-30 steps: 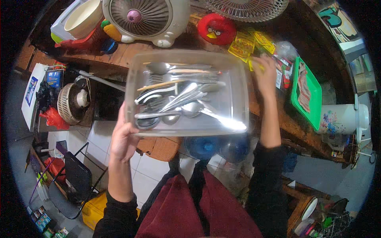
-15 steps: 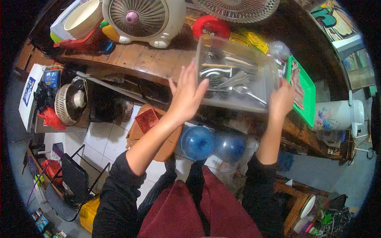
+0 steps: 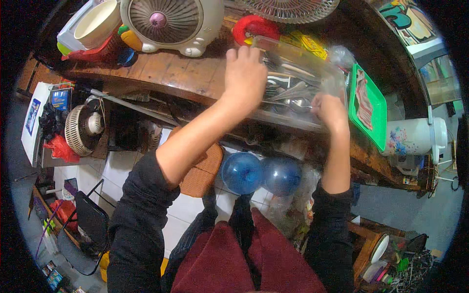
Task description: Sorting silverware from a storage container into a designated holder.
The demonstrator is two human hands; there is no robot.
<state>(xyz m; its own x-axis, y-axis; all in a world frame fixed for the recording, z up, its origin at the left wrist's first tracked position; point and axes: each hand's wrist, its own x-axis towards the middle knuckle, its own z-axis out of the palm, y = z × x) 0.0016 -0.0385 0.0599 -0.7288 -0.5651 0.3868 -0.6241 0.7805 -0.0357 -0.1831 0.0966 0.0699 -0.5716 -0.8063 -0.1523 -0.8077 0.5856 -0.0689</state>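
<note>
A clear plastic box (image 3: 291, 120) of cutlery stands on the wooden counter in front of me. In it lie metal spoons (image 3: 298, 104), forks and several long-handled pieces, some of them dark. My left hand (image 3: 245, 74) is closed over the box's left edge, its fingers bent across the rim. Over the right part of the box, my right hand (image 3: 333, 113) has its fingers curled in close to the spoons. What those fingers pinch, if anything, is hidden and slightly blurred.
Right of the box lies a green tray (image 3: 377, 105) with a striped strip on it, beside a white flowered flask (image 3: 410, 139). Behind stand a red round thing (image 3: 254, 30), a glass dish (image 3: 288, 7) and a fan (image 3: 163, 24). Blue water jugs (image 3: 242, 173) sit below.
My left hand has moved up and right, closing over the box's left edge. My right hand has shifted from the right edge inward over the cutlery, its fingers now curled.
</note>
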